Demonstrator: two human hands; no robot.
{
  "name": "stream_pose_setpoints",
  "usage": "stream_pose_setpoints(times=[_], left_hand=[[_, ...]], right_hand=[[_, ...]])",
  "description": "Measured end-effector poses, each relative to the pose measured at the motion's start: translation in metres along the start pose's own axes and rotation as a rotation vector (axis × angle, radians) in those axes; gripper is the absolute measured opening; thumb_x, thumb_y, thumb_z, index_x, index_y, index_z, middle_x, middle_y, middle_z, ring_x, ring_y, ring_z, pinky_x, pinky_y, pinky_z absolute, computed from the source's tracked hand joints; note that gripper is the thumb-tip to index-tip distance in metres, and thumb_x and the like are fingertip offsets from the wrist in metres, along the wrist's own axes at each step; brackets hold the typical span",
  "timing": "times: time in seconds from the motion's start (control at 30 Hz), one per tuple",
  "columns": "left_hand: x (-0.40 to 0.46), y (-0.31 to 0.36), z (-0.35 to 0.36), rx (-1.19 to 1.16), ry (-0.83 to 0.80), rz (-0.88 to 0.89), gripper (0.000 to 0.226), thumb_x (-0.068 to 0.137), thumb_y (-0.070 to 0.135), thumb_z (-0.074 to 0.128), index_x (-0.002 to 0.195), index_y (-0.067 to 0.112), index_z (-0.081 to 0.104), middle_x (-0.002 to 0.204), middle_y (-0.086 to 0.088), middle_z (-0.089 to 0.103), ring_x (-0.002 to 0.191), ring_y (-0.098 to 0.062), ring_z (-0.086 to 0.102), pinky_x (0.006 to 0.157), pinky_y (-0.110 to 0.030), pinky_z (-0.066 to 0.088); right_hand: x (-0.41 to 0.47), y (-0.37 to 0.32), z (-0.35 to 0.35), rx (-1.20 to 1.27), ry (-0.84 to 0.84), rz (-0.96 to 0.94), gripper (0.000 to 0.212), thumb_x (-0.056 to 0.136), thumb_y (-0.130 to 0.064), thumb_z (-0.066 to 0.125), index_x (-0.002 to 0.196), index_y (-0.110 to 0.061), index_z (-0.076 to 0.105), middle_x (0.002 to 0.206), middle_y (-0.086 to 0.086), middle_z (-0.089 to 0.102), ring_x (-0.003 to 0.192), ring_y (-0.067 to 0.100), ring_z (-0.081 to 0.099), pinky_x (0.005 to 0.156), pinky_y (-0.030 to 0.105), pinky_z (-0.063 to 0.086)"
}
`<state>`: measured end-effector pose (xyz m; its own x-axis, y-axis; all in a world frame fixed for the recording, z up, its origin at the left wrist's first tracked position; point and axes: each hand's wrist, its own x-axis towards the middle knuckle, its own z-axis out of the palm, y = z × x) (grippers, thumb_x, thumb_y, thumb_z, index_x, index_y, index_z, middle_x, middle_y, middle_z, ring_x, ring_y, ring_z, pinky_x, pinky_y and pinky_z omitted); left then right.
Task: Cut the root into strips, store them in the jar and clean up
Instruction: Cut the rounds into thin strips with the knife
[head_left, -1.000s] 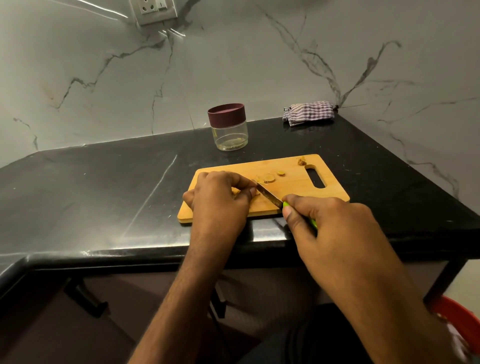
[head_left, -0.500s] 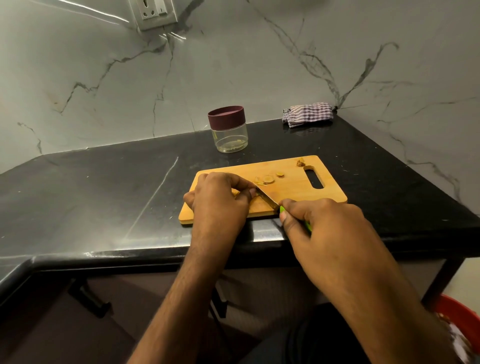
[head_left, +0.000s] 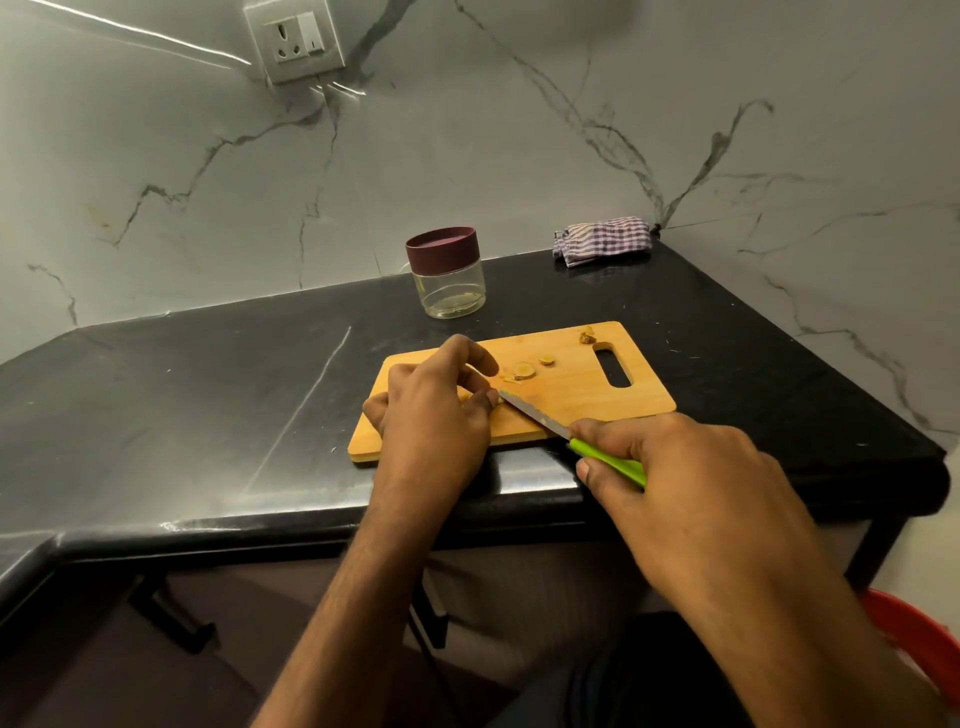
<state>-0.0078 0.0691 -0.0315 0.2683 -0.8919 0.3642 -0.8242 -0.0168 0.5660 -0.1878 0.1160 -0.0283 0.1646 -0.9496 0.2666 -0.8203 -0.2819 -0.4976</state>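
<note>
Yellowish root slices (head_left: 524, 370) lie mid-board on the wooden cutting board (head_left: 582, 395); the lidded glass jar (head_left: 448, 273) stands upright near the counter's back edge.

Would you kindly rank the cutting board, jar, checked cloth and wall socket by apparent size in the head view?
1. cutting board
2. jar, wall socket and checked cloth look alike in size, and they lie at different distances from the camera, so I leave them unranked.

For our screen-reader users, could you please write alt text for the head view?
A right hand holds a green-handled knife over a wooden cutting board, while the left hand steadies a root piece. A lidded jar stands behind.
</note>
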Motion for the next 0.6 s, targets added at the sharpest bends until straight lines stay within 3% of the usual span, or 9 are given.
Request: stream_pose_setpoints(times=[0.13, 0.27, 0.37, 0.5, 0.6], left_hand=[[0.0004, 0.0012, 0.0016, 0.128, -0.06, 0.026, 0.024, 0.098, 0.03, 0.061, 0.089, 0.051, 0.059, 0.125, 0.018, 0.059, 0.134, -0.017, 0.032, 0.099, -0.04, 0.017], [0.0023, 0.0024, 0.0015, 0.169, -0.101, 0.034, 0.025, 0.1, 0.03, 0.058, 0.11, 0.052, 0.065, 0.135, 0.014, 0.052, 0.134, -0.019, 0.028, 0.1, -0.04, 0.017], [0.0027, 0.0004, 0.0021, 0.151, -0.078, 0.031, 0.028, 0.1, 0.031, 0.058, 0.122, 0.048, 0.062, 0.129, 0.015, 0.057, 0.136, -0.019, 0.03, 0.105, -0.043, 0.019], [-0.0009, -0.0058, 0.0012, -0.017, 0.066, 0.018, 0.015, 0.092, 0.033, 0.07, 0.104, 0.042, 0.067, 0.095, 0.025, 0.065, 0.122, -0.009, 0.048, 0.098, -0.039, 0.023], [-0.0025, -0.0053, 0.0, -0.034, 0.101, -0.002, 0.006, 0.089, 0.034, 0.074, 0.094, 0.037, 0.072, 0.093, 0.025, 0.065, 0.115, -0.004, 0.047, 0.096, -0.036, 0.022]], right_hand=[[0.0035, 0.0026, 0.003, 0.015, 0.015, 0.002, 0.039, 0.092, -0.053, 0.047, 0.131, -0.055, 0.042, 0.113, -0.021, 0.059, 0.091, 0.003, 0.049, 0.068, 0.02, 0.038], [0.0036, 0.0038, 0.0033, 0.004, 0.021, -0.005, 0.039, 0.092, -0.055, 0.046, 0.131, -0.055, 0.042, 0.111, -0.021, 0.058, 0.078, 0.002, 0.035, 0.061, 0.018, 0.034], [0.0024, 0.0018, 0.0014, 0.003, 0.02, -0.01, 0.04, 0.092, -0.055, 0.044, 0.132, -0.053, 0.042, 0.113, -0.021, 0.058, 0.078, 0.002, 0.034, 0.062, 0.017, 0.033], [0.0024, -0.0017, 0.0003, 0.06, 0.053, -0.027, 0.039, 0.093, -0.054, 0.043, 0.132, -0.05, 0.045, 0.112, -0.021, 0.059, 0.077, 0.001, 0.035, 0.063, 0.014, 0.032], [0.0039, -0.0038, 0.0035, 0.115, 0.06, -0.057, 0.038, 0.096, -0.05, 0.039, 0.132, -0.045, 0.049, 0.105, -0.02, 0.062, 0.072, 0.001, 0.038, 0.068, 0.013, 0.034]])
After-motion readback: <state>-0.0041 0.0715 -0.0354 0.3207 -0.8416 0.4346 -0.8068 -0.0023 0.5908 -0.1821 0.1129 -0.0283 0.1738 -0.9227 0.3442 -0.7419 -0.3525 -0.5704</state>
